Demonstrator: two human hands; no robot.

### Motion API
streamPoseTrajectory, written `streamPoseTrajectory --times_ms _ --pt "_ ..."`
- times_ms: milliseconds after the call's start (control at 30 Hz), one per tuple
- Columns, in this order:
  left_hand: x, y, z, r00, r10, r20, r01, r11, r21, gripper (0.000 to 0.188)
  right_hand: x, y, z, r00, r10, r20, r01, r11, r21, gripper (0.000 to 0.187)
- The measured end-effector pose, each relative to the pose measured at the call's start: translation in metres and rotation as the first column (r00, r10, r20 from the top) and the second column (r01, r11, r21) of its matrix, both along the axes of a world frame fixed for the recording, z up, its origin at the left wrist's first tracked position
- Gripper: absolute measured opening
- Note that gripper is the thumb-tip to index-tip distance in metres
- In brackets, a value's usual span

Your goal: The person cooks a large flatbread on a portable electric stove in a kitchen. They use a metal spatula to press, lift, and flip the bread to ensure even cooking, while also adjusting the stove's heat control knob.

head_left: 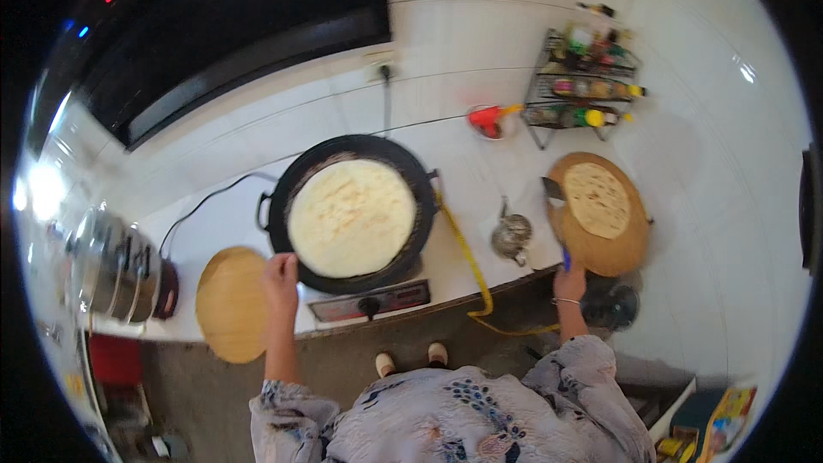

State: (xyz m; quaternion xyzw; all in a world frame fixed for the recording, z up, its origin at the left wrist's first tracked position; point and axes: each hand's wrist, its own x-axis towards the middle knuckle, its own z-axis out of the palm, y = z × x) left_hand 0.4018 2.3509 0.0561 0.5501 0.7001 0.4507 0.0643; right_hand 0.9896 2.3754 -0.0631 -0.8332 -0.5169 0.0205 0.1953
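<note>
A large pale flatbread (351,219) lies flat in a black two-handled pan (407,157) on a cooker (370,302). Close by the pan's lower left rim is my left hand (281,278), its fingers curled together; whatever they may hold is hidden. My right hand (569,281) is closed around the blue handle of a spatula (554,191), whose dark blade rests at the left edge of a round wooden board (632,244). On that board sits a second, browned flatbread (596,200).
An empty round wooden board (230,304) overhangs the counter's front edge at left, near a steamer pot (116,266). Between pan and right board stand a metal pot (512,236) and a yellow strip (467,261). Behind are a red-handled item (487,121) and a bottle rack (583,86).
</note>
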Motion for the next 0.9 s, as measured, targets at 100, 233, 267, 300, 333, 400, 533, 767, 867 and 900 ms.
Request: streamPoseTrajectory --times_ms 100,233,267,300,333,400,533,767,867,900 --pt "0.005 0.0 0.002 0.997 0.015 0.074 -0.014 1.0 -0.02 0.016 0.017 0.005 -0.029 1.0 0.002 0.023 -0.001 1.0 -0.022 0.053" --pt "0.009 -0.018 0.014 0.996 0.078 0.041 -0.079 0.997 0.023 0.013 -0.001 0.018 -0.009 0.989 -0.115 -0.091 0.086 0.956 -0.281 0.054" --pt "0.006 -0.021 0.011 0.995 0.082 0.058 -0.083 0.996 0.02 0.013 0.001 0.018 -0.014 0.991 -0.104 -0.085 0.075 0.953 -0.293 0.054" --pt "0.001 -0.024 0.006 0.994 0.083 0.073 -0.084 0.996 0.015 0.014 0.004 0.017 -0.02 0.992 -0.096 -0.079 0.067 0.949 -0.308 0.055" --pt "-0.002 -0.027 0.003 0.993 0.083 0.089 -0.084 0.996 0.01 0.015 0.012 0.016 -0.032 0.994 -0.054 -0.094 0.024 0.956 -0.292 0.055" --pt "-0.001 -0.031 0.008 0.994 0.077 0.076 -0.076 0.997 -0.015 0.013 0.026 0.017 -0.051 0.992 0.033 -0.125 -0.064 0.966 -0.25 0.057" --pt "-0.002 -0.031 0.011 0.996 0.054 0.064 -0.052 0.998 -0.035 0.013 0.018 0.015 -0.045 0.972 -0.031 -0.234 -0.027 0.97 -0.241 0.057" --pt "0.006 0.017 0.023 0.93 -0.147 -0.338 0.067 0.969 -0.237 0.033 0.037 0.011 -0.054 0.973 0.113 -0.204 -0.049 0.955 0.293 0.04" --pt "0.024 0.044 0.033 0.806 -0.262 -0.531 -0.06 0.856 -0.513 0.043 0.031 0.011 -0.034 0.958 0.104 -0.267 -0.029 0.962 0.272 0.036" --pt "0.031 0.053 0.033 0.777 -0.291 -0.558 -0.125 0.798 -0.59 0.048 0.022 0.011 -0.017 0.951 0.089 -0.297 -0.03 0.98 0.197 0.037"
